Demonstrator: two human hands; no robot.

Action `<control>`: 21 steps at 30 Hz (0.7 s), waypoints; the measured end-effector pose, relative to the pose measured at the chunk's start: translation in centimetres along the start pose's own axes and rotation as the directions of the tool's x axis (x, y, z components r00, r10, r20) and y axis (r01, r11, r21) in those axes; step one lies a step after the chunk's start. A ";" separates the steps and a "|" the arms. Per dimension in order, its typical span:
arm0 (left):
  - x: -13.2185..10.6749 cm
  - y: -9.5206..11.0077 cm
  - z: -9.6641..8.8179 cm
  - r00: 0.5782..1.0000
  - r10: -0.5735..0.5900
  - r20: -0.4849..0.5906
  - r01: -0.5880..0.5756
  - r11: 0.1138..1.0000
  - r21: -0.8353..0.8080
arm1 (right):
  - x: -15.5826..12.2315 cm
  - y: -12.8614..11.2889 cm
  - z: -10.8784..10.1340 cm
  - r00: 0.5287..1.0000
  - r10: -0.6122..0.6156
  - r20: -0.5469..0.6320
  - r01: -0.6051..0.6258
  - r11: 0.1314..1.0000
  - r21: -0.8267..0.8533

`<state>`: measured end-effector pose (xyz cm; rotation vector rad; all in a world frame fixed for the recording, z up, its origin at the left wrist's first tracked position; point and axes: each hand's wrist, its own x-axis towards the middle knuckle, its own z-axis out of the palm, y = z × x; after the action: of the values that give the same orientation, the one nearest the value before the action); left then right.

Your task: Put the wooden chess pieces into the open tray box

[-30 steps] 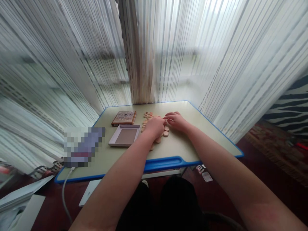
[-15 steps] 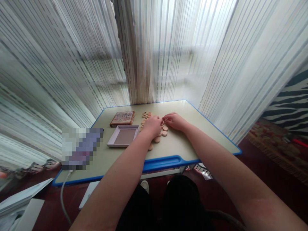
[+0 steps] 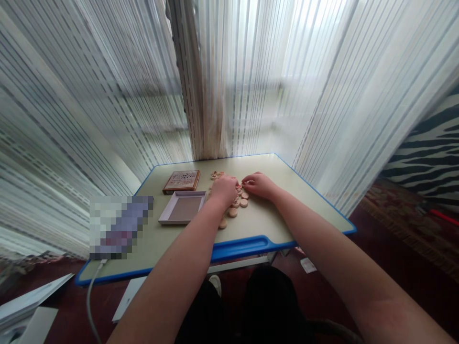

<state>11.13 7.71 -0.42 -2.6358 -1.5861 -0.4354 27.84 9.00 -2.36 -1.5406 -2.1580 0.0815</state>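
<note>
Several round wooden game discs point(image 3: 239, 204) lie scattered on a small beige table with a blue rim point(image 3: 247, 242). My left hand point(image 3: 224, 189) rests curled over the middle of the pile, fingers bent down onto the discs. My right hand point(image 3: 258, 184) sits just to the right, its fingertips pinched together at a disc point(image 3: 245, 183) beside the left hand. What lies under either palm is hidden.
An open white box tray point(image 3: 181, 209) lies left of the discs, its brown printed lid point(image 3: 182, 181) behind it. A blurred-out flat object point(image 3: 118, 225) with a white cable point(image 3: 90, 306) sits at the table's left. Striped sheer curtains surround the table; papers lie on the dark floor.
Both hands stay over the disc pile; my right hand has drawn its fingers in closer to the left hand. The camera has tilted slightly.
</note>
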 end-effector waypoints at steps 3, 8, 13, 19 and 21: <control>0.0 0.0 0.2 1.000 0.000 -0.018 0.000 1.000 -0.017 | -0.1 -0.1 0.0 1.000 -0.001 0.016 0.001 1.000 0.008; 0.4 0.0 0.5 0.997 0.009 -0.079 -0.009 1.000 -0.009 | 0.3 0.1 0.0 0.998 0.015 -0.054 -0.010 0.996 0.084; 0.4 0.0 0.7 0.997 -0.002 -0.073 0.001 1.000 -0.005 | 0.7 0.3 0.2 0.999 0.029 -0.043 -0.021 0.984 0.179; 0.1 0.0 0.4 0.998 0.004 -0.064 -0.005 1.000 -0.025 | 0.1 0.1 -0.8 0.989 -0.002 -0.148 0.020 0.992 0.121; 0.0 -0.1 0.3 0.998 -0.016 -0.061 0.014 0.999 -0.030 | -0.2 0.0 -1.3 0.995 -0.051 -0.088 0.059 0.994 0.091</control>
<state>11.14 7.81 -0.73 -2.6067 -1.5945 -0.5380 28.43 8.54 -1.32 -1.4054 -2.0980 0.0956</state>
